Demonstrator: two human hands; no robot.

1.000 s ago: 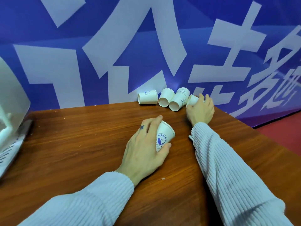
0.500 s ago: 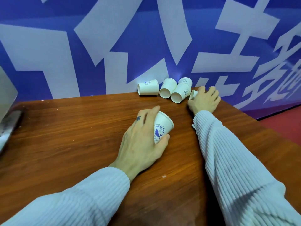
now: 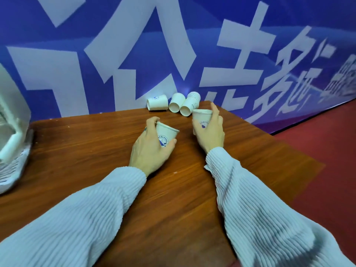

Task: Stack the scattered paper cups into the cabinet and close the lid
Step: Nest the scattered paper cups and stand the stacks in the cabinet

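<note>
Left grip (image 3: 152, 149) curls around one paper cup (image 3: 166, 135), tilted, mouth up; right grip (image 3: 210, 130) wraps a second cup (image 3: 202, 117). Beyond both I see three cups (image 3: 174, 104) lying on the desk (image 3: 86, 151) edge. Far left of my grips stands the cabinet (image 3: 13, 132).

Five paper cups, two hands, one bench (image 3: 96, 151).
Three cups lie at the back: one (image 3: 157, 102), two (image 3: 176, 102), three (image 3: 189, 107); each hand carries one more (image 3: 165, 134), (image 3: 202, 117).

Pale blue ribbed sleeves (image 3: 260, 205), small dark tattoo (image 3: 145, 129) on left hand (image 3: 148, 149)
</note>
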